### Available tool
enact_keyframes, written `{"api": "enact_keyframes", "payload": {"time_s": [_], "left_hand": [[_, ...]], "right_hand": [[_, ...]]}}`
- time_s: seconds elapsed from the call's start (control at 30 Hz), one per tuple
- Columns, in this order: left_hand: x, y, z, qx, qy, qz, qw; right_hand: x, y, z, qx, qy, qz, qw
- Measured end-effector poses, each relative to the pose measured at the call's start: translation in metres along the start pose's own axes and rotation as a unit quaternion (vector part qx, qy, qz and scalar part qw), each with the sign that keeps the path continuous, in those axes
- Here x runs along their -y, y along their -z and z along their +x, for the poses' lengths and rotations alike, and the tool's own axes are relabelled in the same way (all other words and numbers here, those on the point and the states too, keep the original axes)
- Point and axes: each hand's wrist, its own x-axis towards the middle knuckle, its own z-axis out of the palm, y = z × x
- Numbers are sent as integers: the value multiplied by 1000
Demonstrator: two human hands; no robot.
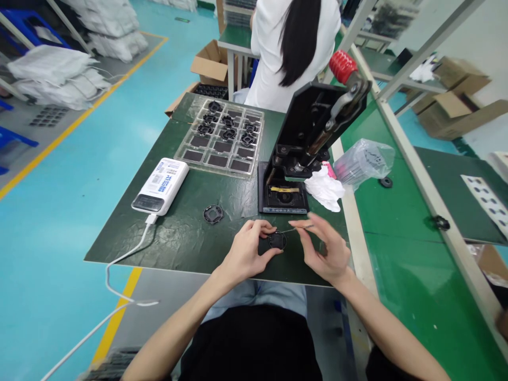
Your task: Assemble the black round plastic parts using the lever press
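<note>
My left hand [246, 248] is closed around a small black round part [273, 241] held just above the dark green table mat [178, 233]. My right hand [323, 246] pinches a thin tweezer-like tool [298, 228] whose tip points at that part. A second black ring-shaped part [213, 214] lies loose on the mat to the left of my hands. Right behind my hands stands a black hand press [309, 132] with a red-knobbed lever [343, 66], its base fixture [282, 196] open.
A clear tray [220, 138] with several black parts sits at the back of the mat. A white power bank [161, 185] with a cable lies left. A white cloth [325, 188] and a plastic bag [363, 161] lie right. A person in white stands behind the table.
</note>
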Motion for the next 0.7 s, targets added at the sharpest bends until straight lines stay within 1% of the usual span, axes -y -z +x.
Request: {"api": "enact_keyframes", "payload": {"time_s": [0.07,0.13,0.2,0.27,0.37,0.53,0.7], "left_hand": [[0,0,0,-1,-4,2,1000],[1,0,0,-4,-8,6,1000],[1,-1,-1,-5,-12,11,1000],[1,-1,-1,-6,-14,17,1000],[1,0,0,-5,-13,22,1000],[0,0,0,-2,-7,30,1000],[0,-1,0,-2,-9,35,999]], "right_hand": [[0,-3,0,18,-56,34,998],[0,-6,-1,56,-100,56,992],[-1,-9,-4,95,-116,73,986],[-2,-13,-8,111,-121,83,983],[-2,-20,-15,115,-131,82,981],[-5,-26,-20,92,-162,79,979],[-5,-26,-19,102,-179,80,975]]}}
